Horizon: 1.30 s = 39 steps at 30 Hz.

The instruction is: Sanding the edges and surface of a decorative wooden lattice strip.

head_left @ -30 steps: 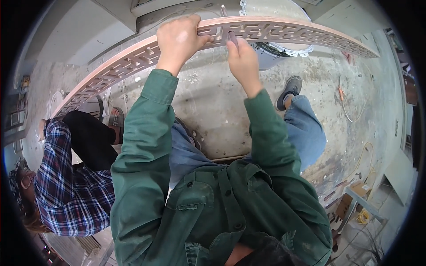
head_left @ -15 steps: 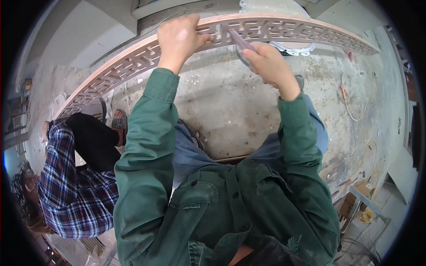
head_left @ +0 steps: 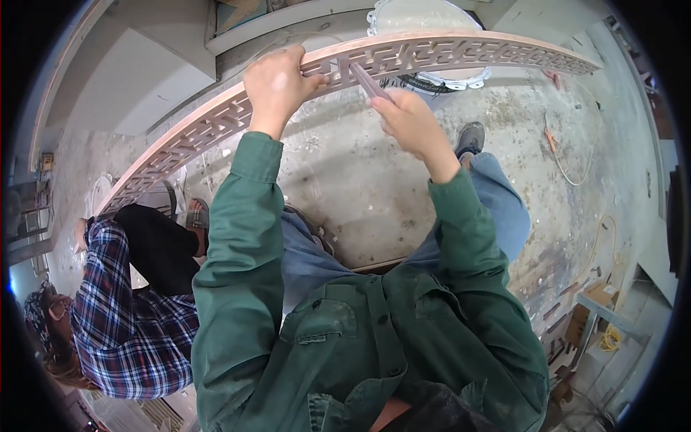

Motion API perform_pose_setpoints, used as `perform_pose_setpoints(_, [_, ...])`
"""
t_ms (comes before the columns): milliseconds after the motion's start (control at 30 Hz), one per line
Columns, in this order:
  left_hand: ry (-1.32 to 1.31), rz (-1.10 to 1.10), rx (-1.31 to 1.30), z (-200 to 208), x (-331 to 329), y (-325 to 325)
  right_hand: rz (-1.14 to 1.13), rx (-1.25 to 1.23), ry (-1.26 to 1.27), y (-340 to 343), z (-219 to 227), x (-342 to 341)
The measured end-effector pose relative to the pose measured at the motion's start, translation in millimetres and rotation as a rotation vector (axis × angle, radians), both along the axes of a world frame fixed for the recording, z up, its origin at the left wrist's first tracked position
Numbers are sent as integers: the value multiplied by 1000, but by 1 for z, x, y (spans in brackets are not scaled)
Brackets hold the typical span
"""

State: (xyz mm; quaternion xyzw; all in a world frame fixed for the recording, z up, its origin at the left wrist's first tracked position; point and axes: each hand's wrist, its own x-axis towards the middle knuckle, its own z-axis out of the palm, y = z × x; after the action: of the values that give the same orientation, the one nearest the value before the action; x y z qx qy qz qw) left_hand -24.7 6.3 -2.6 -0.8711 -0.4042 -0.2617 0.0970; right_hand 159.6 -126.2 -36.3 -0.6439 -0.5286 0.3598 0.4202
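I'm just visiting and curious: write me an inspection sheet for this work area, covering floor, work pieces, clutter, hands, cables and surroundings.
Surface: grey floor, stained and speckled.
Job's things: long fretwork panel, standing on edge; slim purplish strip, its far end at the fretwork.
Clutter: white bucket, partly hidden by the panel; loose slender pieces at lower right.
Hands: left hand grips the panel; right hand holds the strip.
Cables: pale cord with an orange part; yellow coil.
Surroundings: co-worker in a plaid shirt at left; pale cabinet-like box at upper left.
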Motion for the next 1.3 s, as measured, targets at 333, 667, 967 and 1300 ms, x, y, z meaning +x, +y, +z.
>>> perform_pose_setpoints(333, [10, 26, -50, 1, 0, -4, -21, 57, -105, 41, -16, -14])
perform_pose_setpoints(667, [14, 36, -76, 1, 2, 1, -148, 122, -253, 33, -51, -24])
perform_pose_setpoints(967, [3, -11, -51, 4, 5, -1, -57, 118, -113, 13, -19, -15])
perform_pose_setpoints(1300, [81, 70, -51, 6, 2, -5, -100, -23, -156, -16, 1, -32])
